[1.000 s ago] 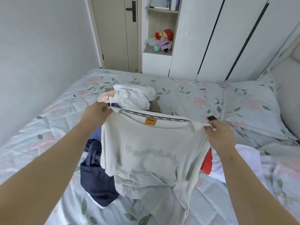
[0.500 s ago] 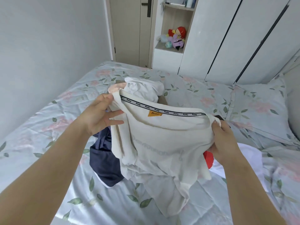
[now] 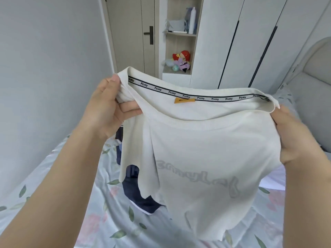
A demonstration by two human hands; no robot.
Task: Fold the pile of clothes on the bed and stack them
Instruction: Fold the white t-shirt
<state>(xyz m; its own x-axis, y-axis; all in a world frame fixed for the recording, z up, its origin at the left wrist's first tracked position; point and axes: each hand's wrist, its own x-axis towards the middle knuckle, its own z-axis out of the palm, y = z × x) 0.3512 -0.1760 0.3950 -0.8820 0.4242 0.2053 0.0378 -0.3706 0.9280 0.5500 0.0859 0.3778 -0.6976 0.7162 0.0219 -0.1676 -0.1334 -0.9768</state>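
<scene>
- Hanging between the two hands, the cream T-shirt (image 3: 206,158) blocks most of the view past them. It is held up in the air above the bed (image 3: 53,203), with its neck opening toward the camera and an orange label (image 3: 184,100) under the printed neck tape.
- The left hand (image 3: 105,111) pinches the left end of the collar, thumb on top of the rim and fingers beneath the cloth.
- The right hand (image 3: 297,140) grips the shirt's right shoulder edge; its fingers are tucked behind the fabric.
- Below the left hand a navy garment (image 3: 136,192) lies on the floral bedspread, partly covered by the shirt's hanging sleeve. Below the right hand a strip of white cloth (image 3: 275,179) shows on the bed.
- Beyond the hands are a door (image 3: 132,33), white wardrobe doors (image 3: 250,42) and, past the right hand, a padded headboard (image 3: 315,77).
- Compared with half a second ago, the shirt is raised higher and spread wider. The white and pink clothes beyond it, the red item by the right hand and the pillow are now hidden. The left hand, then loose-fingered, now clamps the collar.
- The open shelf niche (image 3: 180,42) holds plush toys (image 3: 182,59) in its lower compartment. A white bottle (image 3: 192,20) stands on the shelf above, beside a pale item I cannot identify.
</scene>
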